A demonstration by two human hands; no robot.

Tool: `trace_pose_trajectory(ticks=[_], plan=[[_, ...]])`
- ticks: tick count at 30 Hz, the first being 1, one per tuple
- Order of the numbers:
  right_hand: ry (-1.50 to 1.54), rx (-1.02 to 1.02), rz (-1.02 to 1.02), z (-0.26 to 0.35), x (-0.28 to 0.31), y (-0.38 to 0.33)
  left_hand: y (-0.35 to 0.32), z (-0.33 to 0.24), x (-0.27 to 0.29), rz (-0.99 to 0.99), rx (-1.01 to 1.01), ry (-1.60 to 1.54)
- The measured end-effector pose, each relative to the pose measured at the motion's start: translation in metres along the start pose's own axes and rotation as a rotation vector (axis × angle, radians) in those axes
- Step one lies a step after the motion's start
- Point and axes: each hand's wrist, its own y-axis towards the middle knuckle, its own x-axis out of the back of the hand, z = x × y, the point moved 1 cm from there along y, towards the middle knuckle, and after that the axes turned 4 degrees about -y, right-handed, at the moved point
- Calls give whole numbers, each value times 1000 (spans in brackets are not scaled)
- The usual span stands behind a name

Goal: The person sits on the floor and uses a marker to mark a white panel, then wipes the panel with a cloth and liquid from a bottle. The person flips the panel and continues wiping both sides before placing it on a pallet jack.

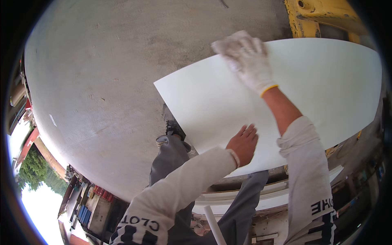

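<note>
A large white panel lies flat at about waist height over the concrete floor, its near edge against the person's legs. The right hand, in a white work glove, presses down near the far edge with what looks like a pale cloth bunched under its palm; I cannot tell whether the fingers clench it or just rest on it. The bare left hand lies flat and open near the near edge, grasping nothing. The support beneath is mostly hidden (only a yellow metal frame shows beyond), so a hard push on the overhanging corner could tip or slide the sheet. The ungloved fingers also risk smudging the surface.
</note>
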Motion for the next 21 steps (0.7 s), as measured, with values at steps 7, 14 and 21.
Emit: trace_pose_trajectory(ticks=[7,14,21], plan=[[-185,-269,-294,-5,-3,0,-139,-14,-19,408,334,-135],[160,168,-126,177,-51,46,-126,-38,-49,430,75,-200],[-225,-73,13,117,-17,19,-138,-63,-26,248,48,-244]])
